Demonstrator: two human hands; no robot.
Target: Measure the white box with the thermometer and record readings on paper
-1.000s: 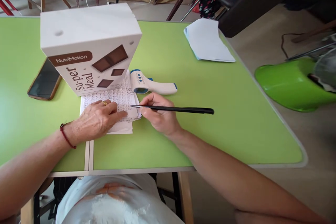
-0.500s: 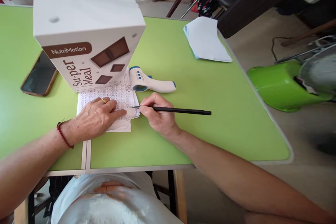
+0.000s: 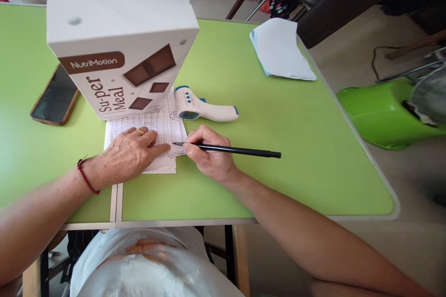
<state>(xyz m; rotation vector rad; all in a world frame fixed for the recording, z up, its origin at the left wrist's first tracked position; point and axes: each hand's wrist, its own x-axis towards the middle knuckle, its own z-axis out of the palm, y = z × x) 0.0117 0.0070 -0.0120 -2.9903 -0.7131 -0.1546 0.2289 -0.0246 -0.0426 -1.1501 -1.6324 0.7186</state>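
Observation:
Between the fingers of my right hand (image 3: pixel 211 153) is a slim black pen (image 3: pixel 244 151), its tip on or just over the sheets of paper (image 3: pixel 163 127) covered in small handwriting. My left hand (image 3: pixel 134 153) lies flat on those sheets, index finger stretched toward the pen tip; it holds nothing. A white NutriMotion box (image 3: pixel 121 51) stands upright on the far part of the paper and hides some of it. Just beyond my right hand, a white and blue infrared thermometer (image 3: pixel 205 106) lies on its side.
A phone (image 3: pixel 55 95) in a brown case lies left of the box on the green table (image 3: pixel 278 181). Folded white paper (image 3: pixel 282 48) sits near the table's far right corner. Off the right edge stands a bright green bin (image 3: pixel 379 111). Dark chair parts (image 3: pixel 341 4) are behind.
The pen's back end has tipped slightly nearer to me, while its tip stays near the same spot on the paper. My left hand rests as before. The whole view has shifted slightly.

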